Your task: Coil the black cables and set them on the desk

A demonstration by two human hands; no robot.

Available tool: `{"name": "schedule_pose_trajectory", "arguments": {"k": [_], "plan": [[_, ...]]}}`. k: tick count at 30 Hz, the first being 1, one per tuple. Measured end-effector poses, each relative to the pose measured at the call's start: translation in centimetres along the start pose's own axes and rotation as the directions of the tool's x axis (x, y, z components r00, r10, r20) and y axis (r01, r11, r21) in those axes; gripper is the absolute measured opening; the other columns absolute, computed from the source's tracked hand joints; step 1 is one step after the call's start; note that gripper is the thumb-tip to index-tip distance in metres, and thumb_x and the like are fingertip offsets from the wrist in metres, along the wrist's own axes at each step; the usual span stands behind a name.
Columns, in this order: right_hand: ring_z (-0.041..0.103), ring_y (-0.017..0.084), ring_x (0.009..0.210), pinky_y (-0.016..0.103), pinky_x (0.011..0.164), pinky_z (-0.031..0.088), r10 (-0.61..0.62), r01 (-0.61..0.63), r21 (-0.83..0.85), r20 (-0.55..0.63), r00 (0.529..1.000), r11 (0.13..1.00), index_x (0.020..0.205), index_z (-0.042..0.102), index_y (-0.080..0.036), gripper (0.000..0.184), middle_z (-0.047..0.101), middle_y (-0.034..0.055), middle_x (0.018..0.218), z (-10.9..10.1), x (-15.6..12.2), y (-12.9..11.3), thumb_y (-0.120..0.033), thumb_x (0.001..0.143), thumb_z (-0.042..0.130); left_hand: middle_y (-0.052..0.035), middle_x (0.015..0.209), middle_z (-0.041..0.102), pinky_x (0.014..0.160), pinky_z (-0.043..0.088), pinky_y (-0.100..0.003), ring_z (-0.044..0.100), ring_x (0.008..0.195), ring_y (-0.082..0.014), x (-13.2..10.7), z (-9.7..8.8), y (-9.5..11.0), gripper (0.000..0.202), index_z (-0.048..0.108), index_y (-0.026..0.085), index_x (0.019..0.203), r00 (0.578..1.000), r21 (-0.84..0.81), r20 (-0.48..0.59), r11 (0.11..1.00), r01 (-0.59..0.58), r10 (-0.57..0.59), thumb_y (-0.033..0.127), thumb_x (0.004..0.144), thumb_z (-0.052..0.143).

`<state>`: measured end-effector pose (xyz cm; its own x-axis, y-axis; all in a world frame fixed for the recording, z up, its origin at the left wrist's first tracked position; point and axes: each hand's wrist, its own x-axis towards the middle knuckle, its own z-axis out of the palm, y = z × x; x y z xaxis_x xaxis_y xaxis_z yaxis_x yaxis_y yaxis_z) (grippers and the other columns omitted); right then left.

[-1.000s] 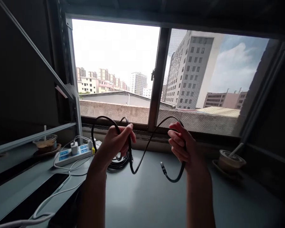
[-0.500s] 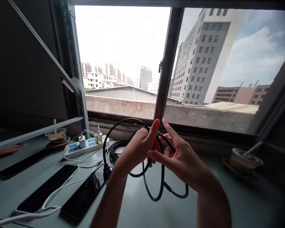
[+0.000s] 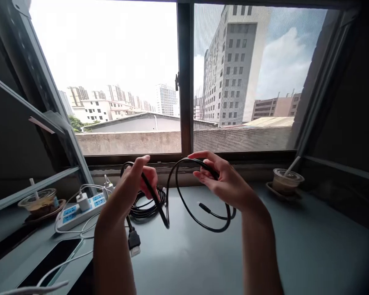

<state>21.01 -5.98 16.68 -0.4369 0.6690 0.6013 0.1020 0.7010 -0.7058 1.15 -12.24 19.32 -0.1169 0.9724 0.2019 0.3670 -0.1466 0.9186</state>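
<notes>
My left hand (image 3: pixel 135 184) is closed round the black cable (image 3: pixel 167 221), thumb up. My right hand (image 3: pixel 227 184) pinches the same cable further along. The two hands are apart and raised above the worktop (image 3: pixel 203 262). Loops sag between and below them, and a plug (image 3: pixel 134 242) dangles under my left wrist. The rest of the cable lies coiled (image 3: pixel 147 207) near the worktop's back edge, behind my left hand. A power strip (image 3: pixel 80 205) sits toward the back left, a phone (image 3: pixel 51 262) at the front left corner, and a cup (image 3: pixel 287 180) at the back right.
</notes>
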Motion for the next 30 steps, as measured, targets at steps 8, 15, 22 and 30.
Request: {"name": "schedule_pose_trajectory", "arguments": {"k": [8,15,22,30], "plan": [[0.030,0.005,0.045,0.014,0.036,0.024,-0.032,0.041,0.276,-0.039,0.999,0.960,0.105,0.057,-0.024,0.025,0.036,-0.0053,0.062,-1.2,-1.1,-2.0,-0.042,0.087,0.053,-0.0024,0.033,0.048,0.044,0.042,-0.024,0.047,0.033,-0.0121,-3.9,2.5,1.4,0.059,0.049,0.019,0.043,0.952,0.024,0.307,1.000,-0.014,0.006,0.061,0.081,0.035],[0.054,0.013,0.089,0.021,0.082,0.045,-0.087,0.047,0.279,0.135,0.987,0.959,0.115,0.051,-0.030,0.055,0.056,-0.0026,0.094,0.7,-2.6,-3.7,-0.024,0.067,0.076,-0.0014,0.037,0.047,0.040,0.040,-0.020,0.048,0.035,-0.0105,-2.3,4.5,1.8,0.060,0.053,0.017,0.044,0.918,-0.155,0.384,0.987,-0.044,0.101,0.059,0.083,0.035],[0.054,0.010,0.082,0.015,0.061,0.042,-0.118,0.118,0.006,0.113,0.987,0.993,0.115,0.048,-0.029,0.050,0.056,-0.0032,0.099,-0.4,-2.9,-2.9,-0.001,0.074,0.054,-0.0030,0.044,0.057,0.041,0.038,-0.019,0.048,0.037,-0.0091,-0.4,4.6,0.5,0.056,0.063,0.014,0.059,0.898,-0.094,0.403,0.984,-0.154,0.179,0.058,0.084,0.037],[0.060,0.013,0.077,0.019,0.064,0.045,-0.094,0.097,0.013,-0.140,0.986,0.995,0.095,0.057,-0.021,0.026,0.061,-0.0022,0.081,0.5,0.0,-1.1,-0.007,0.074,0.052,-0.0035,0.046,0.062,0.044,0.040,-0.022,0.053,0.035,-0.0112,-1.6,3.4,1.1,0.048,0.068,0.018,0.063,0.906,-0.098,0.247,0.939,-0.329,0.344,0.055,0.083,0.044]]}}
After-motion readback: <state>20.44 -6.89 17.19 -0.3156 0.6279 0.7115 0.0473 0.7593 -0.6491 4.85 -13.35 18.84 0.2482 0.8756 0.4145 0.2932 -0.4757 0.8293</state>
